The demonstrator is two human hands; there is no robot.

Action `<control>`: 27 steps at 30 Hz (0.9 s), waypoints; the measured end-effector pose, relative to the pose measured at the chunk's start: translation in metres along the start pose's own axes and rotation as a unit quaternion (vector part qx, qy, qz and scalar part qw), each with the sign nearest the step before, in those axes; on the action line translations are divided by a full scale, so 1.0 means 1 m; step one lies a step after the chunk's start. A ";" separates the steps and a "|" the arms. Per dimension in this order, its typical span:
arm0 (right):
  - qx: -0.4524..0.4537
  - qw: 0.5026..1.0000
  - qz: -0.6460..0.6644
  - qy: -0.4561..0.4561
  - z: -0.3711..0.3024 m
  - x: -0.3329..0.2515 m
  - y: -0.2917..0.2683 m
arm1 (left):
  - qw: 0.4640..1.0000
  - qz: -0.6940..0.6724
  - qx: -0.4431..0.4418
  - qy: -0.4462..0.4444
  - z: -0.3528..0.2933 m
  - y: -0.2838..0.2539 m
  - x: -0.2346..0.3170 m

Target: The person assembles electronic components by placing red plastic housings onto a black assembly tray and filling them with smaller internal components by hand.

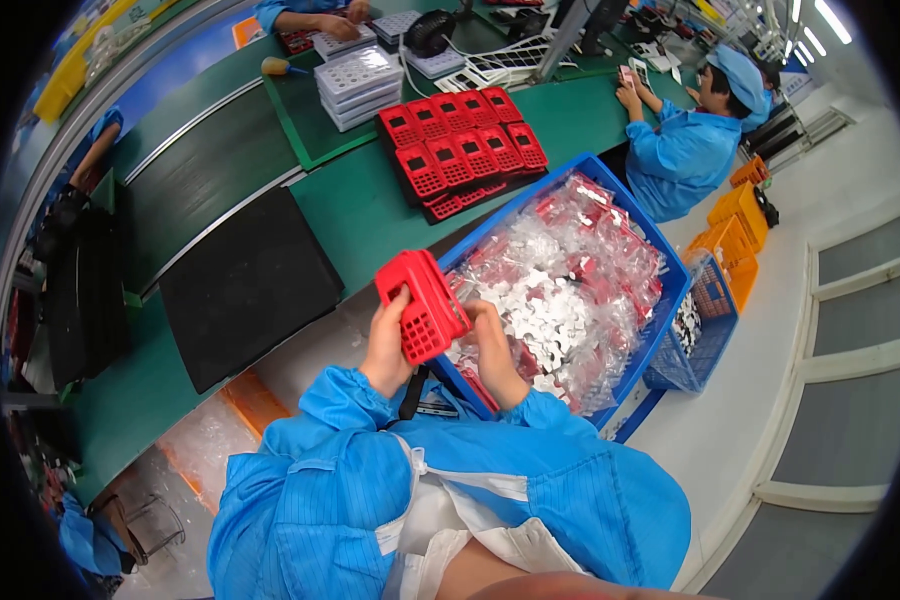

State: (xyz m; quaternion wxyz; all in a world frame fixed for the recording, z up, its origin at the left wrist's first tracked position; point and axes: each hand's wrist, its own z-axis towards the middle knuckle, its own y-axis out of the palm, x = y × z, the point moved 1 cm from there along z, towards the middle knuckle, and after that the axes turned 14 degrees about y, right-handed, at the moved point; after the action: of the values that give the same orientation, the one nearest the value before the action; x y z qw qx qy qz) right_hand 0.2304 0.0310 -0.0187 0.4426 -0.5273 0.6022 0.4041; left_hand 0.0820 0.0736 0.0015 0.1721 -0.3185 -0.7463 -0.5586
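Red plastic phone casings point(422, 305), at least two stacked together with keypad holes, are held up before my chest. My left hand point(388, 345) is closed round their left side. At their right edge, my right hand point(495, 350) has its fingers bent against the casings; its fingertips are partly hidden. Just beyond and to the right stands a blue bin point(660, 245), heaped with small white pieces point(545, 320) and clear plastic bags point(610, 345) with red parts inside. Part of the bin's near left corner lies below my right hand.
Rows of red casings point(460, 150) lie on the green bench point(355, 220). A black mat point(250, 285) is on its near side, white trays point(358, 85) stacked behind. One co-worker point(680, 150) sits at right; another's hands point(335, 25) work opposite. Blue and orange crates point(735, 235) stand on the floor.
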 end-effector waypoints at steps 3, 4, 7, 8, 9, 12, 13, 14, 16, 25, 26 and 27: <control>-0.099 0.969 0.195 0.111 0.009 -0.007 0.045 | 0.998 0.006 -0.026 -0.054 -0.003 -0.027 0.016; -0.166 0.922 0.271 0.222 0.008 -0.010 0.062 | 0.999 -0.006 -0.022 -0.047 -0.003 -0.035 0.021; -0.226 0.879 0.305 0.290 0.015 -0.012 0.114 | 0.998 0.007 -0.025 0.051 -0.006 -0.063 0.054; -0.252 0.859 0.332 0.297 0.017 -0.012 0.134 | 0.987 0.081 -0.021 0.136 0.001 -0.086 0.062; -0.258 0.859 0.326 0.300 0.018 -0.017 0.156 | 0.964 0.155 -0.017 0.217 0.009 -0.106 0.075; -0.276 0.889 0.249 0.267 0.025 -0.030 0.216 | 0.955 0.203 0.000 0.218 0.012 -0.154 0.126; -0.271 0.898 0.228 0.261 0.034 -0.027 0.236 | 0.956 0.199 0.009 0.218 0.014 -0.164 0.142; -0.263 0.908 0.203 0.255 0.040 -0.029 0.256 | 0.960 0.187 0.022 0.206 0.014 -0.173 0.158; -0.241 0.942 0.134 0.192 0.055 -0.030 0.295 | 0.960 0.189 0.080 0.192 0.011 -0.185 0.188; -0.129 0.973 -0.109 0.157 0.120 -0.006 0.381 | 0.963 0.084 0.138 0.214 0.041 -0.273 0.236; -0.125 0.971 -0.094 0.180 0.126 -0.003 0.373 | 0.955 0.166 0.110 0.221 0.037 -0.270 0.242; -0.151 0.965 -0.052 0.210 0.127 -0.005 0.370 | 0.955 0.163 0.118 0.219 0.036 -0.277 0.239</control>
State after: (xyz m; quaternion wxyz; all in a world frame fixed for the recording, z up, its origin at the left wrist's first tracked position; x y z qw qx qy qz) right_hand -0.1232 0.1971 -0.0428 0.2415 -0.6917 0.5855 0.3471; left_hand -0.2762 0.1274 -0.0642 0.4568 -0.2832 -0.6883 -0.4872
